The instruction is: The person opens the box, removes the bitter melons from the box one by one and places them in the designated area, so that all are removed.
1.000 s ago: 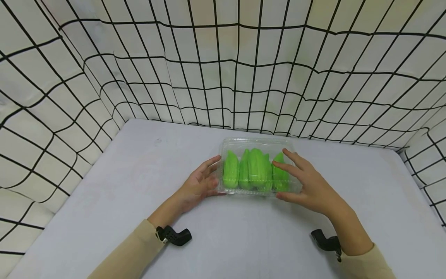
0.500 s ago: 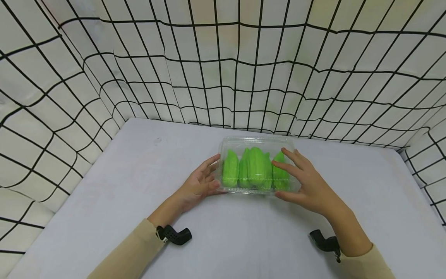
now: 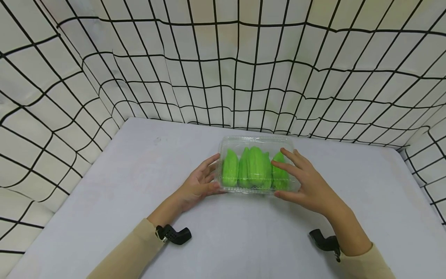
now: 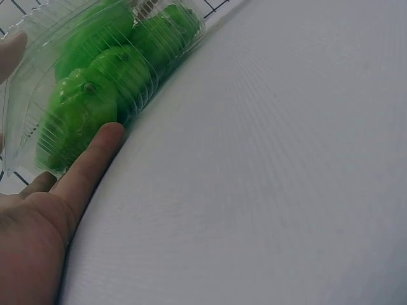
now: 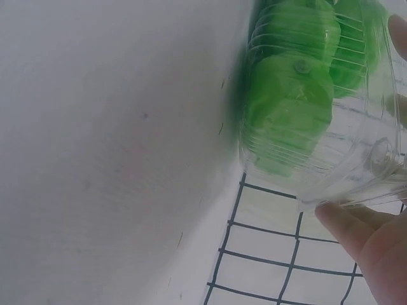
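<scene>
A clear plastic clamshell box (image 3: 258,141) with its lid down sits toward the back of the white table. Several bright green, ridged, elongated vegetables (image 3: 256,166) lie side by side inside. My left hand (image 3: 196,186) grips the box's left end, thumb at the front lower corner and fingers along the side. Over the right end, my right hand (image 3: 310,184) spreads bent fingers on the lid, with the thumb at the front rim. In the left wrist view the left thumb (image 4: 95,155) lies along the box wall. The right thumb (image 5: 343,225) touches the rim in the right wrist view.
White table cloth (image 3: 244,236) surrounds the box. A black grid net (image 3: 223,73) over white sheeting rises behind the table and along both sides. A black wrist camera (image 3: 175,235) sits on the left wrist, and another black camera (image 3: 324,240) on the right.
My left thumb has come down onto the box's front corner, and the right hand has shifted very slightly left. The box stays almost in place.
</scene>
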Available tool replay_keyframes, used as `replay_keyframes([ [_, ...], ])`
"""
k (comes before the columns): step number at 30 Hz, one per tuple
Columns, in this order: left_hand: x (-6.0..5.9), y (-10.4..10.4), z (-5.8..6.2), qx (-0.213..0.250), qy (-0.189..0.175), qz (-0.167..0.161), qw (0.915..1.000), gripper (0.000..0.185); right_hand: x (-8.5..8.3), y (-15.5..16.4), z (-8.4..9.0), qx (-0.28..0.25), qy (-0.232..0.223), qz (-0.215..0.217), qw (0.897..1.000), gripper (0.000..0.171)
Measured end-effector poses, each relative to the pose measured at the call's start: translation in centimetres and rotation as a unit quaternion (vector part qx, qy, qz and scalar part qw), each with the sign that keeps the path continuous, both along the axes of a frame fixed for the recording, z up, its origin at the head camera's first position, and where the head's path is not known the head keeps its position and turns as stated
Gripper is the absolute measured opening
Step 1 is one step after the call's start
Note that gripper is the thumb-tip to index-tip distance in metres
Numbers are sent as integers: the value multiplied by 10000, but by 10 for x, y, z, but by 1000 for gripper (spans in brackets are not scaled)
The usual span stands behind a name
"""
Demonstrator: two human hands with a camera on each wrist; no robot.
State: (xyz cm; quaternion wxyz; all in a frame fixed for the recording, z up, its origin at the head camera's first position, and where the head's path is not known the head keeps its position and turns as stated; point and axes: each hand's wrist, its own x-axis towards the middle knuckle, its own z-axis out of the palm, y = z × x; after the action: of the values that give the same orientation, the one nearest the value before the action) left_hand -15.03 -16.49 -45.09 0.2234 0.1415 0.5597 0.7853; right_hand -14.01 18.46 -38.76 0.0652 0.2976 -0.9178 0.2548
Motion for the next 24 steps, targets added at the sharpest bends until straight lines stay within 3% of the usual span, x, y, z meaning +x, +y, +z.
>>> replay_keyframes([
  [7, 0, 0, 0, -276, -8, 93, 9996, 93, 0, -1, -1, 40, -29, -10, 10000, 77],
  [24, -1, -1, -1, -156, -28, 36, 9999, 88, 0, 0, -1, 32, 62, 5, 10000, 78],
])
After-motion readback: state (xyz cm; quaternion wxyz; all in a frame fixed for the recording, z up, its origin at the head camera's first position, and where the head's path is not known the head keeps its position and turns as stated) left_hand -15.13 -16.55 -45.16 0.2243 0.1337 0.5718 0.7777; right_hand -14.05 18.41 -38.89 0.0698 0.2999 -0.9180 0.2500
